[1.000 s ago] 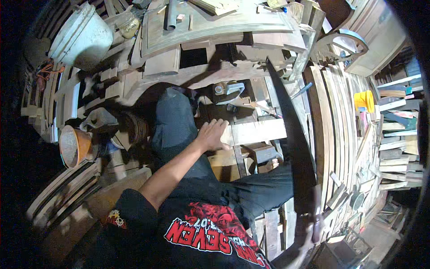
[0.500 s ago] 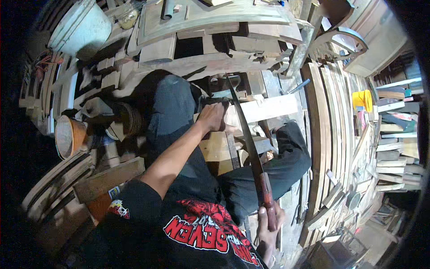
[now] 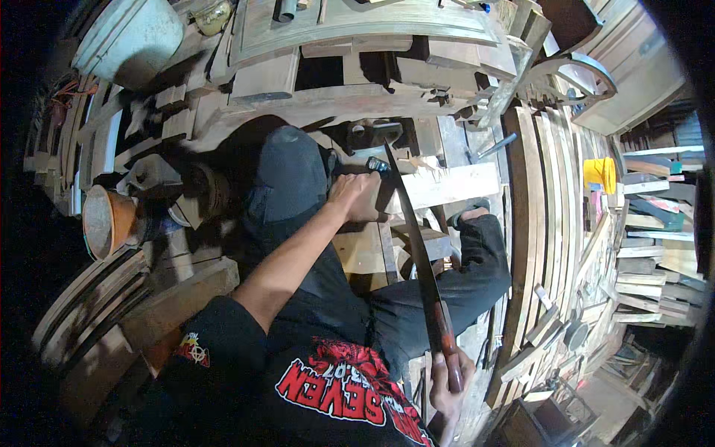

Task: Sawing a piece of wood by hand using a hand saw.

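Note:
A long saw (image 3: 418, 246) with a tapering dark blade and a reddish-brown handle slants up across my lap. My right hand (image 3: 450, 376) is wrapped round its handle at the lower right. The blade crosses over the left part of a pale wooden board (image 3: 454, 185), lying between my legs; whether it touches is unclear. At the board's left end my left hand (image 3: 356, 195) is closed on the wood, its fingertips partly lost in shadow. Just beyond its knuckles sits a small dark teal object (image 3: 378, 165), too small to name.
A wooden bench (image 3: 357, 26) loaded with timber stands ahead. Long planks (image 3: 547, 246) lie along the right, with a yellow bucket (image 3: 599, 175) past them. At left are an orange bucket (image 3: 112, 223) and a large white bucket (image 3: 130, 41). A bare foot (image 3: 473, 213) is near the board.
The view has shifted slightly. The small teal object beside my left hand now shows. The saw stays in my right hand at nearly the same slant.

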Tool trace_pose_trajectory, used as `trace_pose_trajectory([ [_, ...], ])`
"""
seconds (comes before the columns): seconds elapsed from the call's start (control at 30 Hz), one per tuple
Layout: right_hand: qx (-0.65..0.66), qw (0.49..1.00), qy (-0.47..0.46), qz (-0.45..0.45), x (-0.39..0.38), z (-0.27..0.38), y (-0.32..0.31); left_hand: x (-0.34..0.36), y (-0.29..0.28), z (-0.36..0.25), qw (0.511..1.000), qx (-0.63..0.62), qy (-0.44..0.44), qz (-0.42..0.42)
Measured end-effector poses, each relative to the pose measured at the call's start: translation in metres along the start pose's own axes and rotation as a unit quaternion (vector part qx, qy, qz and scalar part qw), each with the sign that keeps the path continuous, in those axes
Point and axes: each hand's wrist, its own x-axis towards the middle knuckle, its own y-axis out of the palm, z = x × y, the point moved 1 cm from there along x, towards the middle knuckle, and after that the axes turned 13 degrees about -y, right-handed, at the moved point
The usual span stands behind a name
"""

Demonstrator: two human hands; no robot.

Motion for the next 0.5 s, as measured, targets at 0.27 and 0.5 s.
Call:
trace_pose_trajectory([
  [0.27, -0.058, 0.998, -0.02, 0.002, -0.004, 0.042, -0.002, 0.002, 0.008, 0.001, 1.0, -0.007, -0.022, -0.011],
  [0.5, -0.078, 0.994, 0.013, -0.074, 0.007, 0.012, 0.016, 0.004, 0.018, 0.002, 1.0, -0.004, -0.003, -0.024],
])
